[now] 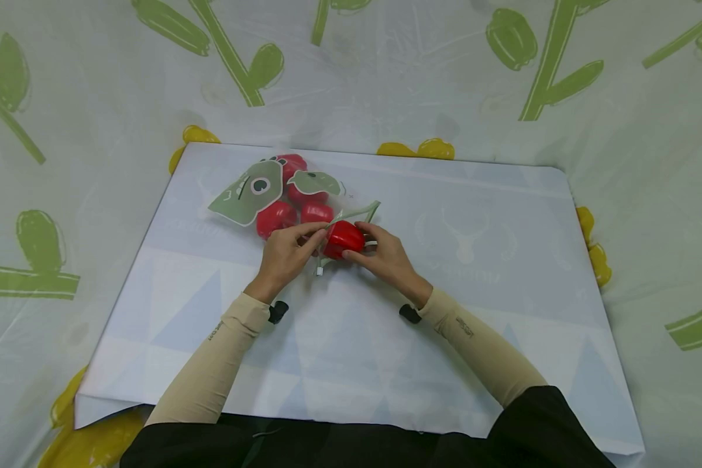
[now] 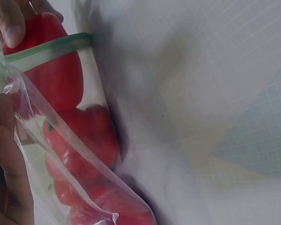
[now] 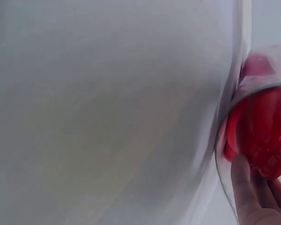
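A clear zip bag [image 1: 240, 198] with a green cartoon-face print lies at the back left of the table. Several red bell peppers [image 1: 276, 218] are inside it. My left hand [image 1: 286, 257] pinches the bag by its edge near the mouth. Between thumb and fingers, my right hand [image 1: 386, 255] holds another red bell pepper [image 1: 344, 239] at the bag's opening. In the left wrist view the green zip strip [image 2: 51, 48] crosses over this pepper, which is partly inside. The right wrist view shows my fingertips against the pepper [image 3: 264, 131], within the rim's loop.
The table [image 1: 444, 364] has a pale cloth with blue triangles. A small white tab [image 1: 320, 271] hangs below the bag's mouth. Patterned sheeting with green leaves [image 1: 511, 39] surrounds the table.
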Demonstrator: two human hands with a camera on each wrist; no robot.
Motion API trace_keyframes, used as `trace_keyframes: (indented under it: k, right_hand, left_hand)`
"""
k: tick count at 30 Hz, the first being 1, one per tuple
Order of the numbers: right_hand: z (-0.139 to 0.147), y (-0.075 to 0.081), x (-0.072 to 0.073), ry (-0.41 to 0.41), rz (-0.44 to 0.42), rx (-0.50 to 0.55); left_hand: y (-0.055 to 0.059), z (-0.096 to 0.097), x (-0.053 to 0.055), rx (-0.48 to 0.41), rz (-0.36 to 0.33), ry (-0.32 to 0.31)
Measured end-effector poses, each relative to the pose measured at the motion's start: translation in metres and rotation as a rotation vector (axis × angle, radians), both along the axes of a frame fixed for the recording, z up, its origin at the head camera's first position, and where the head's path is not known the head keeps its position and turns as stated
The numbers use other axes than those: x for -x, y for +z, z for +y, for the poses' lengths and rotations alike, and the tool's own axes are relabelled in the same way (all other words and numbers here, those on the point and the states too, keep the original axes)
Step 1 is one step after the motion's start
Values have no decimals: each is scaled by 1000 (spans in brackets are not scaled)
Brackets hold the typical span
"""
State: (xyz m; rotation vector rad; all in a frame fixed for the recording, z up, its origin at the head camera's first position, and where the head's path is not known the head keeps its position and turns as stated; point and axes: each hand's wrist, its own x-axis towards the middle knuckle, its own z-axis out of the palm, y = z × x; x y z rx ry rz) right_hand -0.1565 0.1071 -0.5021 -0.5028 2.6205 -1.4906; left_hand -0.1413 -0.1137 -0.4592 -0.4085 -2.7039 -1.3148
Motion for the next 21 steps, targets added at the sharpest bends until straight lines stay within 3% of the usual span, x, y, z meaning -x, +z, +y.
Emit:
trace_keyframes:
  k: [21]
  right_hand:
    - [-33,-1,7,-39,-19,111]
  left_hand:
    - [2,2,0,0,4,-7]
